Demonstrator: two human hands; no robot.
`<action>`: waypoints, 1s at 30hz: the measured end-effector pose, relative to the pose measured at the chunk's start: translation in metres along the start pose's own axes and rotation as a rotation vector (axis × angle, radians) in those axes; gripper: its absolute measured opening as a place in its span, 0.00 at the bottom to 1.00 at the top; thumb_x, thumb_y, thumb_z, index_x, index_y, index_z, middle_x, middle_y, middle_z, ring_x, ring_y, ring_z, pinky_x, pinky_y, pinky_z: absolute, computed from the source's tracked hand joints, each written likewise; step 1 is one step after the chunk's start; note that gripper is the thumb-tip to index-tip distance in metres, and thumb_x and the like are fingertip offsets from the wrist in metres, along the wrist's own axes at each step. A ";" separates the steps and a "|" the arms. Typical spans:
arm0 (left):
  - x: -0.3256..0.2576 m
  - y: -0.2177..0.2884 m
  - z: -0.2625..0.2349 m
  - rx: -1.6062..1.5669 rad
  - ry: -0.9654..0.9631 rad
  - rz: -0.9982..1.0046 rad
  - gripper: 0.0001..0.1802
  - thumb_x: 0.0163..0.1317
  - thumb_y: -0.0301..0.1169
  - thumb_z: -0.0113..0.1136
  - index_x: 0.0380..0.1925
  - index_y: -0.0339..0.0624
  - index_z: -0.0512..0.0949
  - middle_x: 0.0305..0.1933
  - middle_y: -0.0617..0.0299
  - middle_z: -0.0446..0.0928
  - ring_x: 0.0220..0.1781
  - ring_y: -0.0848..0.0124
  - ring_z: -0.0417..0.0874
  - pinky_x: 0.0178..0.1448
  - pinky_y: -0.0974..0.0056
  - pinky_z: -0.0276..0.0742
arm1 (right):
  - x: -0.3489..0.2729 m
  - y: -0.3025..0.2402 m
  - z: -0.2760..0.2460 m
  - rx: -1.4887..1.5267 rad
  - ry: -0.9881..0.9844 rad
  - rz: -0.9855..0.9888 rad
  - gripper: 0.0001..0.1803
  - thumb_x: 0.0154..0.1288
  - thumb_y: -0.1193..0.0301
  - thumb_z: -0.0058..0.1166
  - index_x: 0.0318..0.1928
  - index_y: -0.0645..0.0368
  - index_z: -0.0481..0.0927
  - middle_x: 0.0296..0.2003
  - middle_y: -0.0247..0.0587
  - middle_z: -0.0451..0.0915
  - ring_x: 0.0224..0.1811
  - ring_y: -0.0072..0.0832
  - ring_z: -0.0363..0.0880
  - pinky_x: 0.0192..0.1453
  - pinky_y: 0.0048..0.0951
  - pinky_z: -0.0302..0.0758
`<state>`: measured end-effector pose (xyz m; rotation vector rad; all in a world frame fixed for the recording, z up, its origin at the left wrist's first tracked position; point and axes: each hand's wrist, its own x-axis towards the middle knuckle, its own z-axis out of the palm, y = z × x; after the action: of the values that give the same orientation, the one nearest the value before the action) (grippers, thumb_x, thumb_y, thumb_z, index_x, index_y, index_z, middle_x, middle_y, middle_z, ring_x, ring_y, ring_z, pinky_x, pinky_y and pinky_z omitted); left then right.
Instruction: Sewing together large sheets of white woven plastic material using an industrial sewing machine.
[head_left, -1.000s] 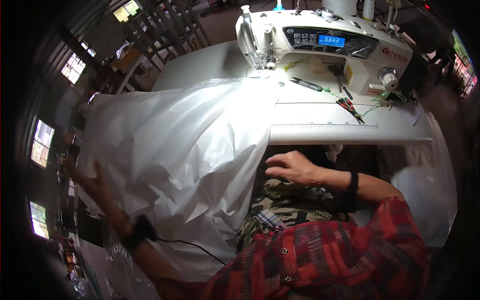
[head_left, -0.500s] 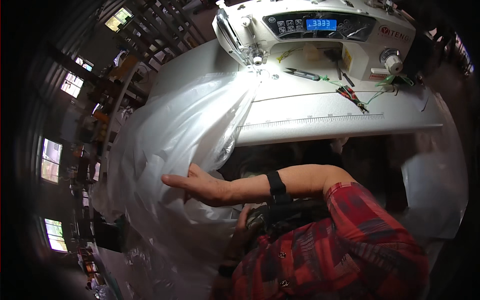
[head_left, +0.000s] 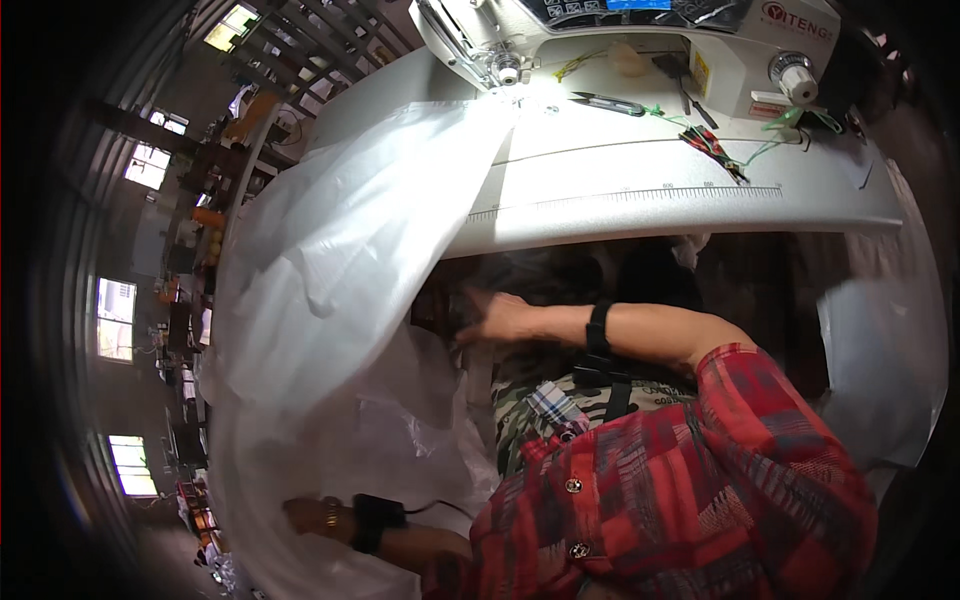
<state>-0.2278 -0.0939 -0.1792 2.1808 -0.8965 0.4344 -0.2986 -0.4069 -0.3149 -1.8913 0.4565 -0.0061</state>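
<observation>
A large sheet of thin, whitish translucent plastic (head_left: 330,260) runs from under the needle area of the sewing machine (head_left: 600,35) down over the table's left side and into my lap. My right hand (head_left: 498,318) is just right of the sheet's edge, below the table front. Its fingers look spread and slightly blurred, with nothing seen in them. Low on the left, my left hand (head_left: 315,516) is against the lower folds of the plastic. Its fingers are dim and partly lost in shadow, so their grip is not clear.
On the white machine table (head_left: 600,215) lie thread snips (head_left: 608,103), a dark slim tool (head_left: 690,90) and a red-black bundle (head_left: 713,150) with green cord. More plastic (head_left: 880,340) hangs at the right. Shelving and goods line the far left.
My right hand has left the plastic and moved right. My left hand has come out to the lower left. The plastic's right edge now lies smoother, and the view has shifted down.
</observation>
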 end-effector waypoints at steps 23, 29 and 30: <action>0.179 0.076 -0.191 0.869 0.635 0.398 0.42 0.60 0.57 0.59 0.65 0.37 0.68 0.69 0.51 0.68 0.70 0.54 0.67 0.72 0.54 0.64 | -0.067 -0.060 -0.007 0.648 -0.367 -0.367 0.35 0.74 0.43 0.42 0.59 0.65 0.76 0.58 0.48 0.78 0.58 0.34 0.75 0.63 0.37 0.71; 0.235 -0.043 -0.229 1.227 0.401 -0.144 0.44 0.59 0.62 0.60 0.65 0.38 0.69 0.69 0.51 0.69 0.69 0.54 0.68 0.71 0.54 0.65 | -0.120 -0.058 -0.042 0.741 -0.463 -0.244 0.23 0.76 0.53 0.47 0.35 0.62 0.75 0.30 0.26 0.69 0.34 0.18 0.64 0.42 0.26 0.68; 0.226 -0.076 -0.219 1.252 0.300 -0.222 0.45 0.59 0.63 0.60 0.65 0.38 0.70 0.69 0.52 0.69 0.69 0.54 0.68 0.71 0.54 0.65 | -0.118 -0.053 -0.037 0.593 -0.410 -0.199 0.23 0.76 0.54 0.45 0.32 0.61 0.71 0.29 0.26 0.68 0.33 0.18 0.62 0.39 0.27 0.66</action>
<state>-0.0222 -0.0012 0.0538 3.0977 -0.1383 1.4427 -0.3994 -0.3880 -0.2286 -1.2978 -0.0239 0.1020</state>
